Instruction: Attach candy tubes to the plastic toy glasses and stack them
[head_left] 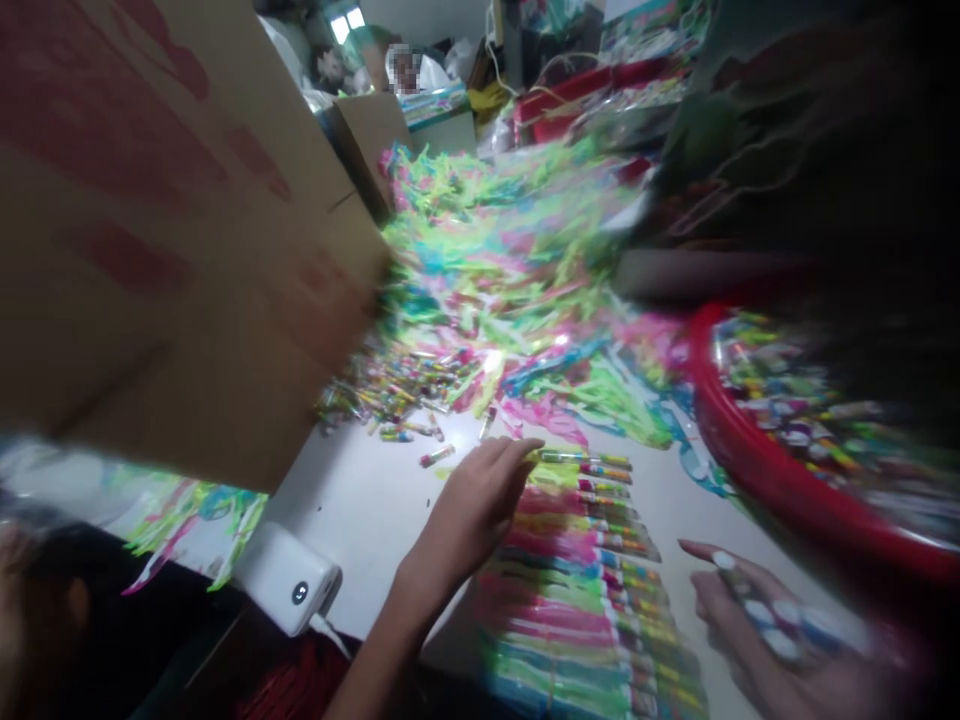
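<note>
My left hand point(484, 490) is closed over the far end of a row, its fingertips at the end of a small patterned tube point(585, 457). Below it lies a neat row of similar tubes point(622, 570), side by side, with coloured plastic streamers point(547, 610) stretching left from them. At the lower right, my right hand point(750, 640) is wrapped around several small tubes point(780, 615) with pale round ends. Motion blurs that hand and its load. Loose tubes point(405, 385) lie in a heap beyond my left hand, a few scattered nearer on the white table point(360, 500).
A large cardboard box point(172, 250) looms at left. A red basin point(712, 400) full of small tubes stands at right. Tangled streamers point(510, 240) cover the table's far part. A white power bank point(289, 580) with a cable lies near the front edge. Another person's hand point(15, 570) shows at far left.
</note>
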